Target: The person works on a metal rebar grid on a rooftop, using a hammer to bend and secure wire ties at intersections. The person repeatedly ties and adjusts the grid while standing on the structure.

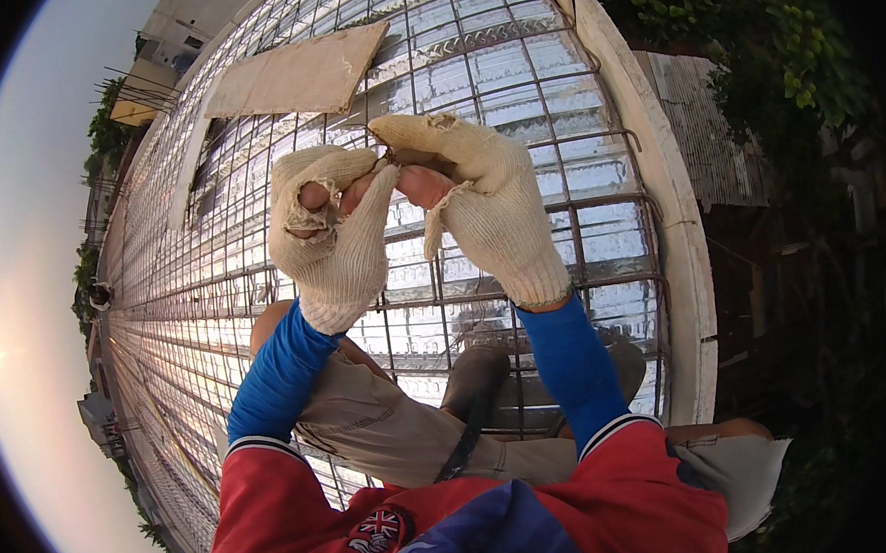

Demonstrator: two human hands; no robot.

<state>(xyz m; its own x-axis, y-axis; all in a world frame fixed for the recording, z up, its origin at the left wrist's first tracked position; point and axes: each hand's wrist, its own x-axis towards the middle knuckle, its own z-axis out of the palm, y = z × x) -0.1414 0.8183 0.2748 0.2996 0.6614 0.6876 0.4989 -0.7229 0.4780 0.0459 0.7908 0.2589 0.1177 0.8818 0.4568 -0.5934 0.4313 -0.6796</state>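
Both hands wear cream knit gloves, torn so that bare fingertips poke through. My left hand point(337, 233) is closed, its thumb and fingertips pinched together at chest height. My right hand point(497, 201) meets it from the other side, its bent index finger and bare thumb closing at the same spot. A tiny dark, thin piece point(390, 158) shows between the fingertips, too small to name. Beneath the hands spreads a grid of steel rebar point(442, 301), apart from them as far as I can tell.
Under the rebar lies a shiny, silvery ribbed deck point(605, 235). A plywood board point(298, 74) rests on the grid at the far left. Along the right runs a pale edge board point(680, 239) with a drop beyond it. My boot point(476, 378) stands on the grid.
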